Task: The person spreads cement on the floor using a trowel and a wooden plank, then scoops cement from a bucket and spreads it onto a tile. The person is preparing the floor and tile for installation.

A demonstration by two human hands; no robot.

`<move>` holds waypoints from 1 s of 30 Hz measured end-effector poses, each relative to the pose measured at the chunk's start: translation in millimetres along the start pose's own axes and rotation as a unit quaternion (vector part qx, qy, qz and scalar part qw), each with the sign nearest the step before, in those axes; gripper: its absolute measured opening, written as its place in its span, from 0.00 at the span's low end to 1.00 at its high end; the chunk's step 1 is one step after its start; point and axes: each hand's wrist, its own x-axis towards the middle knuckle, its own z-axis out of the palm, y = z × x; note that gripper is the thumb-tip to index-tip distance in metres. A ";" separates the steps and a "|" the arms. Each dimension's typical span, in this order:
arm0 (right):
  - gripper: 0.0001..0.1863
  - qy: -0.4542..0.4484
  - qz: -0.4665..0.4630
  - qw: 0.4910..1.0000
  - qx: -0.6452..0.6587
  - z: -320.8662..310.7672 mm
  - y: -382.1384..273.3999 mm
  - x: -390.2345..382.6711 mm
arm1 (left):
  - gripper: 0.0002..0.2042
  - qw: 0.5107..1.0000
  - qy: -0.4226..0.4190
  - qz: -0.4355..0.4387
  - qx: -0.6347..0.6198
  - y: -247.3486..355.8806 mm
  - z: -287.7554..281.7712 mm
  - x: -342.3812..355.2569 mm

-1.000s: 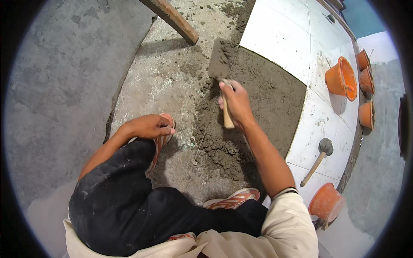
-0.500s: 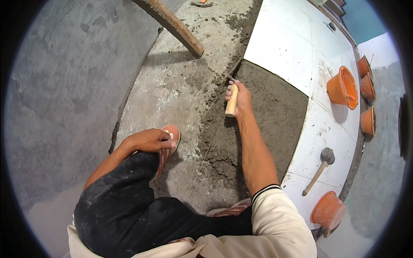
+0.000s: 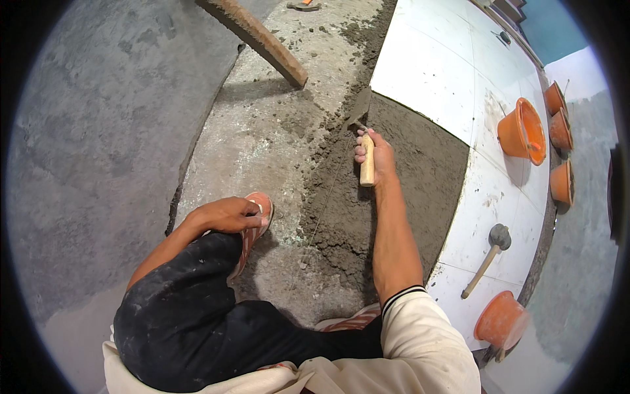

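Note:
My right hand (image 3: 380,157) grips the wooden handle of a trowel (image 3: 366,159); its metal blade (image 3: 359,110) is at the edge of the grey mortar bed (image 3: 420,184), close by the lower-left corner of the white tiles (image 3: 423,59). A thin string (image 3: 321,217) crosses the mortar at its left part. My left hand (image 3: 233,213) hangs over my left knee, above my striped shoe (image 3: 262,202), with fingers loosely bent and nothing seen in them.
A wooden beam (image 3: 262,49) lies at upper left beside a grey wall (image 3: 105,131). A hammer (image 3: 302,6) is at the top. On the right are a mallet (image 3: 499,238), orange buckets (image 3: 518,131) (image 3: 499,318) and several others along the wall (image 3: 561,184).
My right hand and trowel first moved up-right, turning the blade, then shifted slightly right and down. The whole view has shifted a little. My left hand stays over the knee.

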 end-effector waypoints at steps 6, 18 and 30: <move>0.20 0.003 -0.003 0.999 0.040 0.8 7.4 6.8 | 0.32 1.000 0.010 0.008 -0.005 -4.1 1.6 2.0; 0.21 0.178 -0.258 0.584 -0.749 -37.4 -111.9 -29.7 | 0.33 0.998 0.038 0.041 -0.011 -21.7 8.6 3.3; 0.21 -0.004 -0.155 0.444 -0.882 -16.2 -140.2 -3.7 | 0.30 0.997 0.046 0.063 -0.005 -22.2 8.5 11.1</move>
